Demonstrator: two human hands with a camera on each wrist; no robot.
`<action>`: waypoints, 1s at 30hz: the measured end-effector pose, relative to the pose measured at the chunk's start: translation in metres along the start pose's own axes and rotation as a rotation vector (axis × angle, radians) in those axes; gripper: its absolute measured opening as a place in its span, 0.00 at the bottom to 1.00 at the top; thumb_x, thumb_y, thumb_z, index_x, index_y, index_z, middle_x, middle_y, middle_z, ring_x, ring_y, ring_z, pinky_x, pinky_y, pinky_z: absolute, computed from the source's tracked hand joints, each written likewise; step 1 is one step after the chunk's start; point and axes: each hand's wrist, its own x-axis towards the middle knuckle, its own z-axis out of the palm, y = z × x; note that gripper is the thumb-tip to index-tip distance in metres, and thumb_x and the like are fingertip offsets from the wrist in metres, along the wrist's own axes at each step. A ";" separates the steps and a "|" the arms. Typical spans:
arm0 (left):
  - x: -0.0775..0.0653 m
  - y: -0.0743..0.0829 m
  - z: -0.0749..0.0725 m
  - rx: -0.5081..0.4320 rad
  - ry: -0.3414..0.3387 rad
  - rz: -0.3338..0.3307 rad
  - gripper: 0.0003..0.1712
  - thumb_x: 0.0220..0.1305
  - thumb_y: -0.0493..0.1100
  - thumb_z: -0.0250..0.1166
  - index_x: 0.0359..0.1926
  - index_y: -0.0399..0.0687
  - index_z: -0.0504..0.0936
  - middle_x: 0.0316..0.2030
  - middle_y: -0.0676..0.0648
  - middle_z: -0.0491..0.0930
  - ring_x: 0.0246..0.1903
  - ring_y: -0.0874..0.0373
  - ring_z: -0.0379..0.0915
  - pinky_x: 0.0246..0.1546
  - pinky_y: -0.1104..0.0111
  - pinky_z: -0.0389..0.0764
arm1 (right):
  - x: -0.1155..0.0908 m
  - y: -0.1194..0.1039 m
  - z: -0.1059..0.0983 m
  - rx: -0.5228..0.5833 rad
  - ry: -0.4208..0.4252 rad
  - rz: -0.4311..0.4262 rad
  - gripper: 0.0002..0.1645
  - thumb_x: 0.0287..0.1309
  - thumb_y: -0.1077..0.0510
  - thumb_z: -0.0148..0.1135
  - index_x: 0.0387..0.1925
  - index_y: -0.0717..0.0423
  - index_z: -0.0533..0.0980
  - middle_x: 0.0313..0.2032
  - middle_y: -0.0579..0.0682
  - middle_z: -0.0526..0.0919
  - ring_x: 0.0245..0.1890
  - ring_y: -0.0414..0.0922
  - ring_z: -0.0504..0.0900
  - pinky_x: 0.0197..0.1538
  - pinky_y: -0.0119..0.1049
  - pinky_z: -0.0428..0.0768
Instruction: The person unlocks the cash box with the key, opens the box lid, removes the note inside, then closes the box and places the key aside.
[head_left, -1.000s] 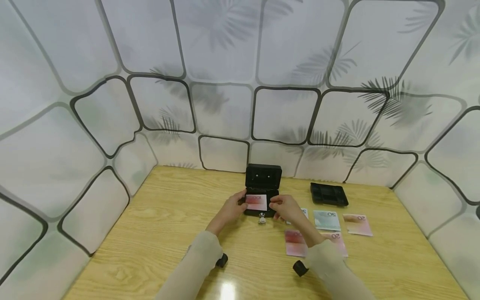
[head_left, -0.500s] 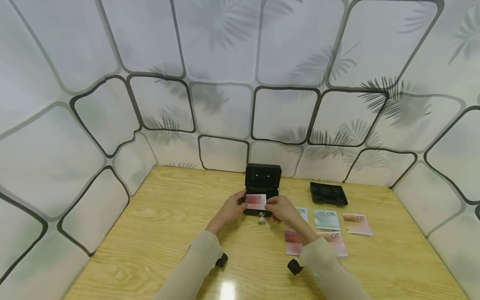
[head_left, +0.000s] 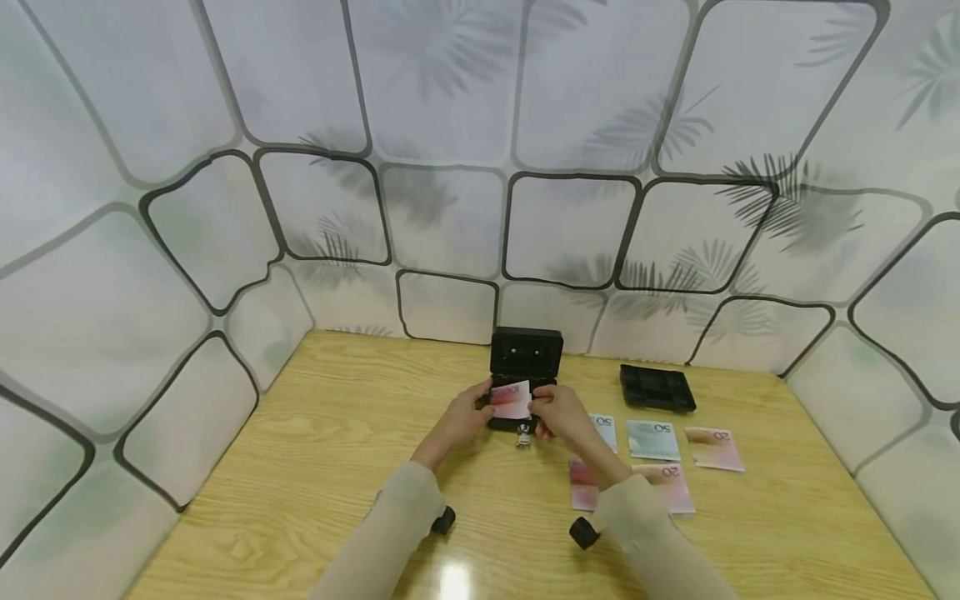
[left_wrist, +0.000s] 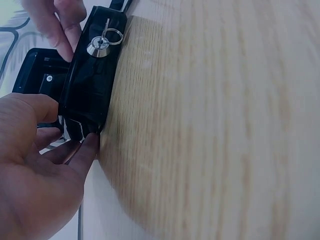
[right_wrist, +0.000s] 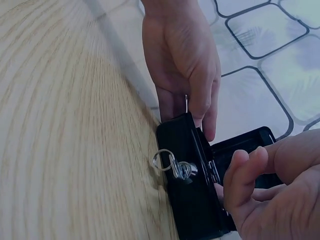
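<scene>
A black cash box (head_left: 527,353) stands with its lid raised near the back of the table. A keyed lock (left_wrist: 100,46) with a ring sits on its front. My left hand (head_left: 459,421) grips the box's left side, its thumb over the rim in the left wrist view (left_wrist: 45,170). A red-pink 100 banknote (head_left: 510,400) lies tilted over the box's opening. My right hand (head_left: 566,417) pinches that banknote's right edge between thumb and fingers. Both wrist views hide the banknote behind the box's front wall and the hands.
Right of the box lies a black compartment tray (head_left: 657,388). In front of it are a green 50 banknote (head_left: 654,440), a partly covered 50 banknote (head_left: 604,427), two pink 20 banknotes (head_left: 715,448) and a red banknote (head_left: 584,483). A patterned wall backs the wooden table (head_left: 330,417).
My right hand has moved left to the banknote's right edge, and the banknote has turned so that edge sits higher. My left hand has stayed at the box.
</scene>
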 end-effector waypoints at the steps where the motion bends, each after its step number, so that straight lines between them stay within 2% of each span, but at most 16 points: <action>1: 0.000 0.000 0.000 -0.002 -0.001 0.001 0.33 0.76 0.33 0.56 0.77 0.31 0.58 0.75 0.31 0.60 0.73 0.39 0.58 0.72 0.48 0.63 | 0.001 -0.001 0.001 -0.004 0.003 0.000 0.26 0.70 0.69 0.57 0.65 0.79 0.68 0.40 0.64 0.86 0.13 0.37 0.73 0.17 0.27 0.72; 5: -0.001 0.000 0.000 -0.006 0.002 0.013 0.33 0.76 0.32 0.56 0.77 0.29 0.59 0.74 0.29 0.61 0.71 0.37 0.61 0.70 0.48 0.66 | 0.005 -0.004 0.004 -0.054 0.005 0.010 0.24 0.69 0.67 0.59 0.62 0.76 0.73 0.23 0.56 0.82 0.13 0.38 0.72 0.17 0.28 0.69; 9: -0.001 0.000 0.000 -0.007 0.002 0.029 0.33 0.75 0.32 0.56 0.76 0.28 0.59 0.73 0.28 0.62 0.70 0.37 0.64 0.69 0.48 0.68 | 0.011 -0.005 0.009 -0.121 0.005 0.007 0.13 0.69 0.66 0.60 0.49 0.73 0.81 0.12 0.50 0.74 0.11 0.39 0.70 0.16 0.28 0.64; 12: -0.002 0.001 -0.001 -0.003 0.000 0.033 0.33 0.75 0.32 0.56 0.76 0.28 0.59 0.73 0.28 0.62 0.69 0.37 0.65 0.68 0.48 0.69 | 0.015 -0.006 0.012 -0.165 0.013 -0.003 0.09 0.67 0.66 0.61 0.39 0.70 0.83 0.13 0.48 0.75 0.10 0.38 0.70 0.15 0.27 0.64; 17: -0.002 0.000 0.000 -0.010 -0.003 0.039 0.33 0.75 0.31 0.56 0.76 0.27 0.59 0.72 0.27 0.62 0.69 0.37 0.65 0.67 0.49 0.70 | 0.019 -0.009 0.017 -0.203 0.036 -0.035 0.08 0.65 0.67 0.61 0.32 0.68 0.83 0.17 0.50 0.78 0.10 0.38 0.72 0.15 0.25 0.68; 23: -0.001 -0.001 0.000 -0.015 -0.002 0.043 0.33 0.75 0.30 0.55 0.76 0.26 0.59 0.72 0.28 0.63 0.70 0.38 0.64 0.68 0.49 0.70 | 0.021 -0.008 0.019 -0.257 0.068 -0.051 0.13 0.65 0.67 0.62 0.23 0.65 0.80 0.14 0.47 0.73 0.10 0.39 0.73 0.15 0.26 0.68; 30: 0.000 0.000 0.000 -0.005 -0.001 0.034 0.33 0.75 0.31 0.56 0.76 0.27 0.59 0.73 0.28 0.62 0.71 0.38 0.62 0.67 0.49 0.70 | 0.021 -0.005 0.017 -0.278 0.096 -0.053 0.15 0.67 0.66 0.61 0.23 0.64 0.78 0.14 0.48 0.74 0.12 0.41 0.75 0.17 0.27 0.67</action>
